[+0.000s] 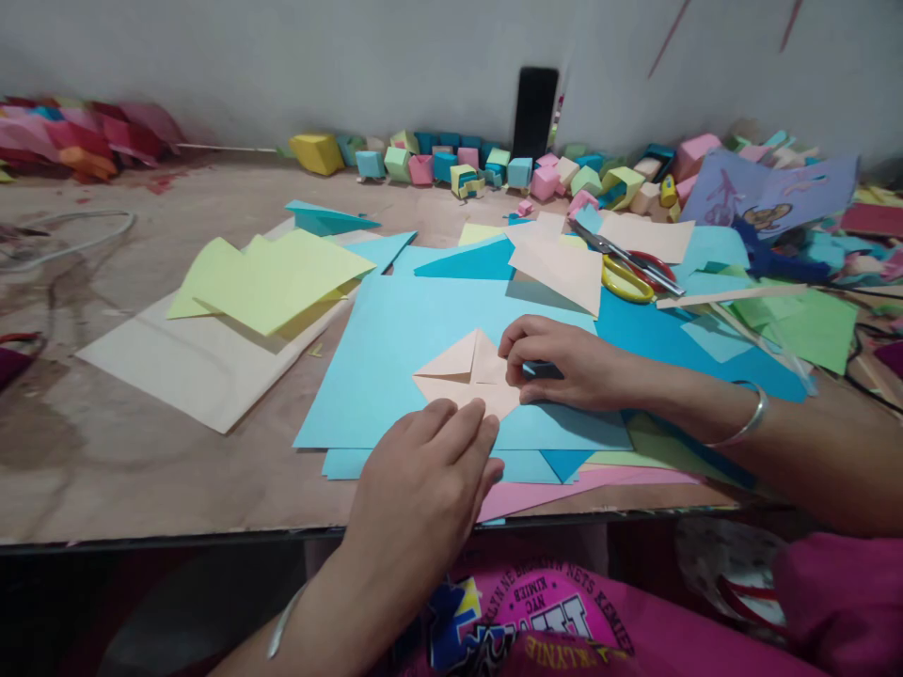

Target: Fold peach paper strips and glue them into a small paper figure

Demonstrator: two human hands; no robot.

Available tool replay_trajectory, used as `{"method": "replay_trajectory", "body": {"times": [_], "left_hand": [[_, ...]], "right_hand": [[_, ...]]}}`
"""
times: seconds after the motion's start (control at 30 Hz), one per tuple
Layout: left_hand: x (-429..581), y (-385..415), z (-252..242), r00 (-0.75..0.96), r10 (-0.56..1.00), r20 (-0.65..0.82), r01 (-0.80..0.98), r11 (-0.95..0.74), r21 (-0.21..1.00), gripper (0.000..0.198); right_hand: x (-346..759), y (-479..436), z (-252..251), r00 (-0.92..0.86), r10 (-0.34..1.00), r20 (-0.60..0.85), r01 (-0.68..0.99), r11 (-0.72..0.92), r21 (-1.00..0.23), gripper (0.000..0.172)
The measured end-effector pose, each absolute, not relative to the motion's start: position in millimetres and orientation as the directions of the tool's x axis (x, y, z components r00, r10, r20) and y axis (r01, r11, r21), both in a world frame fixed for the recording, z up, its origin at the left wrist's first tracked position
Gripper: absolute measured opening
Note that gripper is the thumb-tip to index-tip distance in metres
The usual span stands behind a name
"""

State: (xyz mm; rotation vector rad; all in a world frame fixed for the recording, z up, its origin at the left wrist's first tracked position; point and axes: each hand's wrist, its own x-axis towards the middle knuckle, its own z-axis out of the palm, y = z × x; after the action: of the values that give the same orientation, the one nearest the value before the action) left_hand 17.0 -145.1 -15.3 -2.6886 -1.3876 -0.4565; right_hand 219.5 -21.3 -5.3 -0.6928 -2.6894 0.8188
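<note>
Head view, the only 1 we have: the small peach folded paper piece [466,371] lies on the big light blue paper sheet [395,357], near the front of the brown worktop [141,470]. The left hand [423,480] is flat and open, fingers together, their tips pressing the piece's lower edge and gripping nothing. The right hand [564,362] is curled, thumb and fingertips closed on the piece's right corner, a silver bangle [740,414] on that wrist.

Now the risks, as I judge them. The blue sheet sits on a loose stack, with a pink paper sheet [536,494] poking out below. A hard press from the left hand could make those layers slide, and any crease would go crooked. The right corner is held in a tight pinch, so a tug against the pinned lower edge could tear or wrinkle the thin paper. If the flaps aren't lined up under the fingers, the fold sets off-centre, and I can't see that edge because the hands hide it.

The yellow-and-red-handled scissors [627,273] lie well apart, beyond the right hand, with the blades pointing away. The yellow-green paper sheets [275,277] on the left and the row of small paper cubes [451,165] at the back are out of reach of trouble.
</note>
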Motion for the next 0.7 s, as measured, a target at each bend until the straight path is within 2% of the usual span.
{"method": "replay_trajectory", "body": {"times": [0.2,0.37,0.5,0.7], "left_hand": [[-1,-148,-15,0.588,0.728,0.352,0.755,-0.650,0.083,0.027],[-11,-145,-13,0.628,0.702,0.336,0.700,-0.698,0.151,0.028],[-14,-144,-14,0.629,0.706,0.326,0.693,-0.699,0.177,0.030],[-14,-145,-13,0.603,0.725,0.332,0.695,-0.682,0.228,0.023]], "right_hand": [[220,-20,-7,-0.858,0.503,0.107,0.359,0.736,-0.574,0.007],[221,-20,-7,-0.855,0.506,0.109,0.360,0.733,-0.577,0.008],[220,-20,-7,-0.855,0.509,0.097,0.367,0.727,-0.580,0.008],[220,-19,-7,-0.854,0.508,0.113,0.363,0.737,-0.570,0.007]]}}
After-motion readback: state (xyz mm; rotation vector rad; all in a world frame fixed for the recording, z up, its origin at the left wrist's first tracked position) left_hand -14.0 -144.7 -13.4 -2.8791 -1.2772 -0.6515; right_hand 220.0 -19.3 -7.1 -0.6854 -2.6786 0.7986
